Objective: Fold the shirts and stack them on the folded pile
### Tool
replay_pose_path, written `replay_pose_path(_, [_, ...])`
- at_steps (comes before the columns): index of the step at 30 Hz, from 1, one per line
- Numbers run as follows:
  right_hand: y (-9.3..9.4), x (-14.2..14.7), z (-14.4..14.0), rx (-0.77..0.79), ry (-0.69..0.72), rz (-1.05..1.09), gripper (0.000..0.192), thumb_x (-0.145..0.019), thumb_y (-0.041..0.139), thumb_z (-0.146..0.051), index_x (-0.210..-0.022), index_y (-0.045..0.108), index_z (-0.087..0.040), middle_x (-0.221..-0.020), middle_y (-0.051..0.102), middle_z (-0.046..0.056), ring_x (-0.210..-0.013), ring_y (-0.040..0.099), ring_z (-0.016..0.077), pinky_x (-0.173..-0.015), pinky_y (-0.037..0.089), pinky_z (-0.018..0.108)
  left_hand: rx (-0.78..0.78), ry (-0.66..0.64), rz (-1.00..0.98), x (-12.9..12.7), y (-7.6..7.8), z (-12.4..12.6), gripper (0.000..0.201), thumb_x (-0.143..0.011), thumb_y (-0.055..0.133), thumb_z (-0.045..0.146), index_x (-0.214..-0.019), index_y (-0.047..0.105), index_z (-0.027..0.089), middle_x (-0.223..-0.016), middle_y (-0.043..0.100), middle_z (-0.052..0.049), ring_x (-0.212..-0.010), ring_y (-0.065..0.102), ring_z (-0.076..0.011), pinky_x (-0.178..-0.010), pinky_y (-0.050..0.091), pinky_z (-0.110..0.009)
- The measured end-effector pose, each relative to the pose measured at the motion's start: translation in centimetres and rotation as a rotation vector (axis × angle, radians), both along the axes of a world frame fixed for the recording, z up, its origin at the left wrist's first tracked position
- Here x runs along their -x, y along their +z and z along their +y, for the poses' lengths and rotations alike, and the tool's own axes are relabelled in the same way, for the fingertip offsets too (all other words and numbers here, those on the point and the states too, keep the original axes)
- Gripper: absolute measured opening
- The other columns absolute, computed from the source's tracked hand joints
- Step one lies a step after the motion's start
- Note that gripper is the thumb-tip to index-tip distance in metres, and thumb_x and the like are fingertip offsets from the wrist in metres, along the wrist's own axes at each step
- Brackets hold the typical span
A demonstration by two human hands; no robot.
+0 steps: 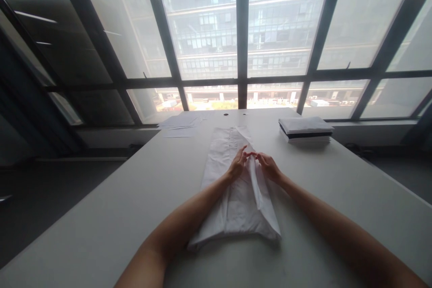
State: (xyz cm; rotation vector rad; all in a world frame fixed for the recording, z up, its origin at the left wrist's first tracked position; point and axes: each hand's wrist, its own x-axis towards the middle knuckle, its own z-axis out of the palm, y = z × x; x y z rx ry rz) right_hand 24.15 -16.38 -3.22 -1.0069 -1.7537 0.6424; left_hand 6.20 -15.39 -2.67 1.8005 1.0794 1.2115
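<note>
- White fabric, a long folded garment (232, 198), lies lengthwise down the middle of the pale grey table (111, 216), its near end close to the table's front edge.
- Left hand (238, 164) rests on the cloth about halfway along it, fingers bent, tips pressing or pinching a raised fold; whether it truly grips the fabric cannot be told.
- Right hand (268, 165) sits just beside it, fingertips meeting those of the left at the same crease; its grip too is unclear.
- A flap of the garment stands up along the right side, below the right hand.
- Folded textiles form a neat stack (305, 129) at the far right of the table, white layers with one dark layer between, well apart from the hands.
- Loose paper sheets (182, 125) lie at the far left end of the table.
- Beyond the table, a large window (241, 31) with dark frames shows an office building outside.
- No brand, label or writing can be read on the cloth, the stack or the papers.
</note>
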Motion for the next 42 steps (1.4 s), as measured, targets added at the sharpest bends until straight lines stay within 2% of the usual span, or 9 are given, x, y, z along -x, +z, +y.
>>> replay_pose_path(4, [-0.3, -0.5, 1.1, 0.083, -0.133, 0.158, 0.069, -0.094, 0.037, -0.072, -0.101, 0.079, -0.017, -0.107, 0.078, 0.014, -0.095, 0.073, 0.0284, -0.082, 0.059, 0.042, -0.013, 0.074, -0.085, 0.0, -0.2, 0.5, 0.042, -0.108, 0.028, 0.032, -0.140, 0.051, 0.019, -0.131, 0.068, -0.014, -0.123, 0.063, -0.0222, -0.103, 0.051, -0.041])
replay_pose_path(11, [-0.3, -5.7, 3.1, 0.130, -0.480, 0.356, 0.056, -0.086, 0.050, -0.063, -0.070, 0.074, -0.015, -0.068, 0.075, 0.011, -0.060, 0.067, 0.0216, -0.057, 0.052, 0.031, 0.061, 0.183, -0.079, 0.1, 0.2, 0.5, 0.038, -0.107, 0.027, 0.028, -0.129, 0.056, 0.018, -0.124, 0.069, -0.013, -0.115, 0.067, -0.0194, -0.093, 0.055, -0.036])
replay_pose_path(15, [-0.7, -10.9, 3.9, 0.140, -0.649, 0.389, 0.051, -0.083, 0.050, -0.059, -0.059, 0.067, -0.018, -0.060, 0.071, 0.009, -0.056, 0.066, 0.0211, -0.056, 0.050, 0.030, 0.049, 0.174, -0.099, 0.0, 0.0, 0.5, 0.035, -0.106, 0.031, 0.031, -0.127, 0.056, 0.018, -0.120, 0.070, -0.012, -0.112, 0.067, -0.0201, -0.089, 0.057, -0.035])
replay_pose_path(19, [-1.2, -13.5, 4.1, 0.021, -0.783, 0.192, 0.047, -0.086, 0.045, -0.054, -0.062, 0.066, -0.020, -0.065, 0.071, 0.010, -0.065, 0.066, 0.0237, -0.066, 0.051, 0.034, 0.002, 0.184, -0.053, 0.0, -0.4, 0.7, 0.033, -0.105, 0.034, 0.030, -0.126, 0.057, 0.019, -0.118, 0.071, -0.010, -0.111, 0.067, -0.0195, -0.089, 0.056, -0.033])
replay_pose_path(23, [-0.7, -11.4, 3.4, -0.095, -0.615, -0.016, 0.039, -0.089, 0.045, -0.044, -0.080, 0.072, -0.018, -0.088, 0.076, 0.012, -0.083, 0.069, 0.0258, -0.077, 0.054, 0.036, -0.095, 0.181, 0.037, 0.0, -0.3, 0.4, 0.030, -0.101, 0.040, 0.023, -0.122, 0.060, 0.019, -0.115, 0.073, -0.007, -0.108, 0.067, -0.0184, -0.096, 0.053, -0.033])
replay_pose_path(27, [0.4, -7.5, 2.2, -0.195, -0.346, -0.324, 0.035, -0.091, 0.048, -0.033, -0.107, 0.075, -0.017, -0.115, 0.074, 0.013, -0.110, 0.066, 0.0270, -0.103, 0.048, 0.040, -0.149, 0.134, 0.119, -0.2, 0.0, -0.3, 0.031, -0.097, 0.042, 0.019, -0.117, 0.067, 0.019, -0.118, 0.072, -0.007, -0.111, 0.067, -0.0193, -0.098, 0.053, -0.033])
replay_pose_path(32, [0.3, -4.0, 0.2, -0.084, -0.134, -0.581, 0.054, -0.102, 0.040, -0.045, -0.142, 0.058, -0.014, -0.154, 0.050, 0.017, -0.147, 0.039, 0.0299, -0.120, 0.030, 0.048, -0.256, -0.038, 0.462, -0.3, -0.1, -1.0, 0.026, -0.094, 0.054, 0.021, -0.111, 0.074, 0.020, -0.128, 0.069, -0.007, -0.124, 0.060, -0.0214, -0.113, 0.042, -0.035])
replay_pose_path(36, [-0.7, -3.3, -0.9, 0.085, -0.093, -0.772, 0.066, -0.103, 0.034, -0.057, -0.156, 0.040, -0.019, -0.165, 0.029, 0.015, -0.155, 0.021, 0.0313, -0.123, 0.017, 0.056, -0.281, -0.077, 0.667, -0.1, 0.0, -1.8, 0.024, -0.096, 0.055, 0.025, -0.112, 0.073, 0.024, -0.135, 0.064, -0.005, -0.128, 0.056, -0.0212, -0.114, 0.041, -0.034])
replay_pose_path(42, [-1.1, -3.7, -0.8, 0.168, -0.118, -0.923, 0.078, -0.102, 0.017, -0.066, -0.160, 0.031, -0.016, -0.167, 0.025, 0.016, -0.156, 0.019, 0.0276, -0.124, 0.015, 0.048, -0.359, -0.085, 0.719, -0.2, -0.2, -2.1, 0.023, -0.095, 0.056, 0.024, -0.113, 0.071, 0.023, -0.132, 0.065, -0.007, -0.125, 0.058, -0.0219, -0.109, 0.045, -0.033])
